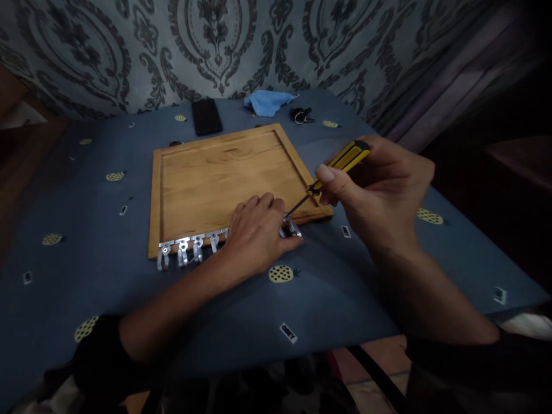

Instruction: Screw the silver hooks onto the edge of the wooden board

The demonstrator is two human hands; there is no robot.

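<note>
A wooden framed board (224, 178) lies on the table, with a metal hook rail (198, 240) along its near edge. Several silver hooks hang from the rail, and the middle of it is hidden under my hand. My left hand (259, 233) is closed over the rail, its fingers resting on the board and its thumb stretched along the near side by the last hook. In my right hand (375, 195) is a yellow and black screwdriver (345, 159), pinched by the handle. Its shaft slants down to the left, and the tip meets the rail near its right end, close to my left fingers.
A blue cloth with a pineapple print covers the table (86, 218). Behind the board lie a black phone (206, 117), a light blue rag (268, 103) and a bunch of keys (301, 115). A patterned curtain (215, 46) hangs at the table's far edge.
</note>
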